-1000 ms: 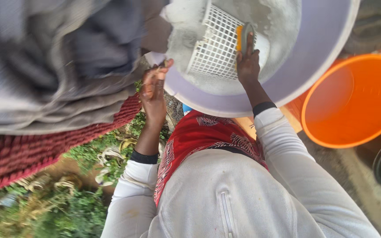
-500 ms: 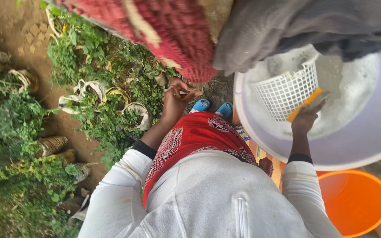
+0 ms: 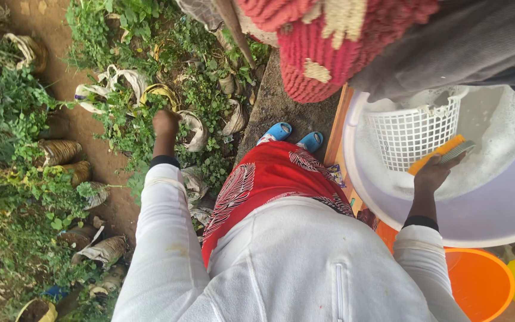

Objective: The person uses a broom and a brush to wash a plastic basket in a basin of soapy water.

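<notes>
Since the earlier frame, your left hand (image 3: pixel 166 122) has swung out over the plants, fingers curled shut, empty. Your right hand (image 3: pixel 433 174) grips the brush (image 3: pixel 442 154) against the white basket (image 3: pixel 412 134), which sits in the soapy basin (image 3: pixel 448 217) for scrubbing.

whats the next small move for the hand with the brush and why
Probably lower the orange brush onto the white mesh basket: the right hand holds it just above the basket in the soapy basin, while the left hand is out over the plants, away from the basin.
</notes>
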